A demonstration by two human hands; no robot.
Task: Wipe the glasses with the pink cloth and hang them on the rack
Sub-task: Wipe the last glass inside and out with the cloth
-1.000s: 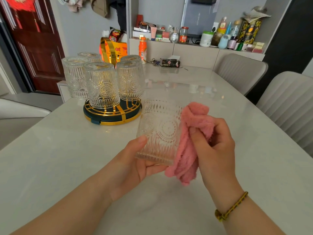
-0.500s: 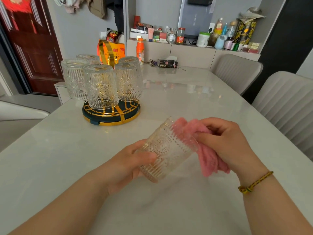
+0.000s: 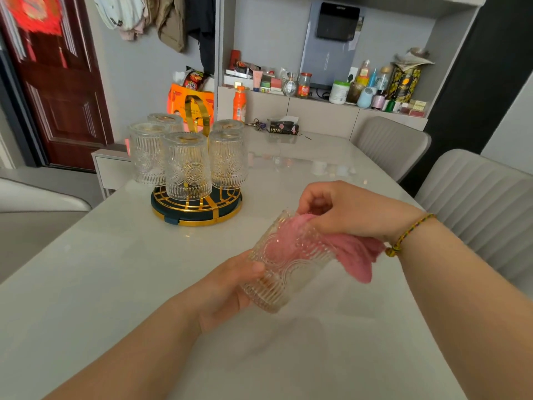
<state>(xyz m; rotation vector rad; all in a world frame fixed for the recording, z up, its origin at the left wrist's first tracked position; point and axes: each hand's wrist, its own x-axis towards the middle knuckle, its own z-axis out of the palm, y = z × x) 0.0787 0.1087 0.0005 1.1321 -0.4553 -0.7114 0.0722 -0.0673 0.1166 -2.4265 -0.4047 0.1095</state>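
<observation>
My left hand grips the base end of a clear embossed glass, held tilted above the white table with its mouth toward the upper right. My right hand holds the pink cloth at the glass's mouth, and part of the cloth sits inside the glass, showing pink through the wall. The rest of the cloth hangs out below my right wrist. Several matching glasses hang upside down on the round dark-green and gold rack at the back left.
Two grey padded chairs stand along the table's right side. At the far end lie keys and a black tissue pack, with an orange bottle and a cluttered shelf behind. A dark red door is at the left.
The glass tipped from upright to lying tilted with its mouth toward my right hand. My right hand moved from the glass's side to its mouth and pushed the cloth inside.
</observation>
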